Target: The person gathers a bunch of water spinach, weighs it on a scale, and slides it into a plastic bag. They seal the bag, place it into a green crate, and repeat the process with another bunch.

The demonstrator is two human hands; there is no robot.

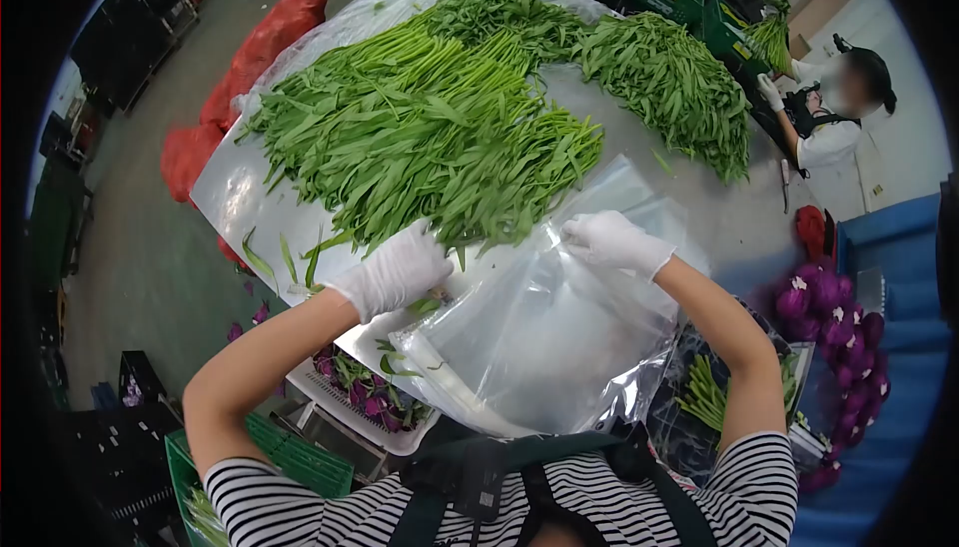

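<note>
A large heap of leafy greens with long narrow leaves and thin stems, like water spinach [380,137], covers much of the metal table [225,182]. My left hand [405,267], in a white glove, is at the heap's near edge, fingers curled in against the leaf tips; what they hold is hidden. In a white glove too, my right hand [614,242] pinches the upper part of a clear plastic bag [559,327]. The bag lies flat with others over the table's near edge, in front of my body. Loose leaves [290,259] are scattered left of my left hand.
Another pile of greens [669,82] lies at the right back, with a knife [785,185] beyond it. Red sacks [265,47] stand to the left. Purple onions [839,337] hang at right. A white basket [400,439] sits below the table. A co-worker [829,107] handles greens.
</note>
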